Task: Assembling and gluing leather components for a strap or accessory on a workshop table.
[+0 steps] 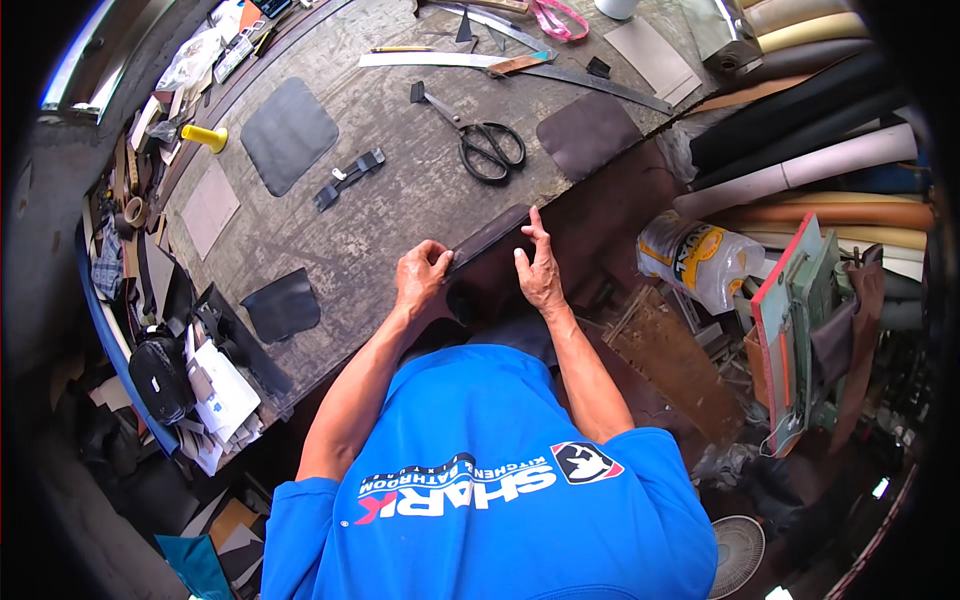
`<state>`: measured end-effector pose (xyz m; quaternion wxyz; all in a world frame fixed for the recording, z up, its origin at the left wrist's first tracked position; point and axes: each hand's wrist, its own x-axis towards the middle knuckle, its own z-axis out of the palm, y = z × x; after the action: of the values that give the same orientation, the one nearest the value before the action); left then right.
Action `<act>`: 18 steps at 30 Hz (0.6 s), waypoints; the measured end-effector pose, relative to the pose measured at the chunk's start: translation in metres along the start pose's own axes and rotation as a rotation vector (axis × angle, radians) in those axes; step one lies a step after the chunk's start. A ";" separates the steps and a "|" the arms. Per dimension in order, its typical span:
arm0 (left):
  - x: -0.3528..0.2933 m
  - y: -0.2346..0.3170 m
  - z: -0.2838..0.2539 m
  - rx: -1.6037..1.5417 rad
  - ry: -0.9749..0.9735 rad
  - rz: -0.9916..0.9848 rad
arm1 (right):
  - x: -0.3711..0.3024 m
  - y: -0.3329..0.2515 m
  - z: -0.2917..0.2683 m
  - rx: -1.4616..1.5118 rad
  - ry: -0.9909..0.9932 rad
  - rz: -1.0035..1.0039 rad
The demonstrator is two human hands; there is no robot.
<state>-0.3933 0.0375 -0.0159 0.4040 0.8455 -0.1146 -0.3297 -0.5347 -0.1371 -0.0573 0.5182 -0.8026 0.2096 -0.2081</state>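
my view put the dark strip along the near edge of the worktable, between the wearer's two hands. its long axis ran slantwise, from a lower-left end to an upper-right one, roughly in line with the table's edge, so its far end pointed up and right, toward the side where the brown panel lay. the left hand was at the lower-left end, thumb and forefinger brought together and pinched on it, as far as i could make out over the link. the right hand was near the other end, thumb and fingers well apart; i could not tell whether a fingertip touched the strip.

beyond the strip i had the scissors, loops nearest and blades aimed up and left, the closest tool on that side. a black strap lay left of them, tilted up to the right, with a grey panel and a yellow spool farther off. a black piece sat left of the left forearm, near the table's edge. across the top, a steel ruler slanted down to the right. past the table, a plastic bag and rolls of material crowded the right side.
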 end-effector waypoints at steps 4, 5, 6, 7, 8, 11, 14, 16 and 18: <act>0.001 -0.008 0.005 0.044 0.064 0.091 | -0.005 0.003 0.003 -0.096 -0.038 -0.070; 0.001 -0.009 0.006 0.034 0.069 0.100 | -0.005 0.006 0.002 -0.098 -0.037 -0.072; 0.000 -0.011 0.006 0.032 0.071 0.101 | -0.003 0.007 -0.001 -0.258 -0.060 -0.170; -0.001 -0.013 0.007 0.057 0.100 0.123 | -0.001 0.008 -0.004 -0.419 -0.082 -0.270; -0.001 -0.015 0.008 0.081 0.130 0.144 | 0.000 0.009 -0.007 -0.420 -0.083 -0.272; -0.002 -0.010 0.009 0.103 0.133 0.131 | 0.003 0.009 -0.015 -0.267 -0.089 -0.152; 0.000 -0.013 0.010 0.112 0.141 0.132 | 0.006 0.002 -0.017 -0.131 -0.022 -0.119; 0.001 -0.015 0.011 0.104 0.146 0.132 | 0.008 0.001 -0.022 -0.221 -0.025 -0.180; 0.001 -0.016 0.011 0.098 0.147 0.132 | 0.010 -0.001 -0.026 -0.312 -0.025 -0.239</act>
<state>-0.4007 0.0408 -0.0330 0.3905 0.8768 -0.1559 -0.2334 -0.5409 -0.1612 -0.0455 0.3619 -0.8949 0.1359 -0.2231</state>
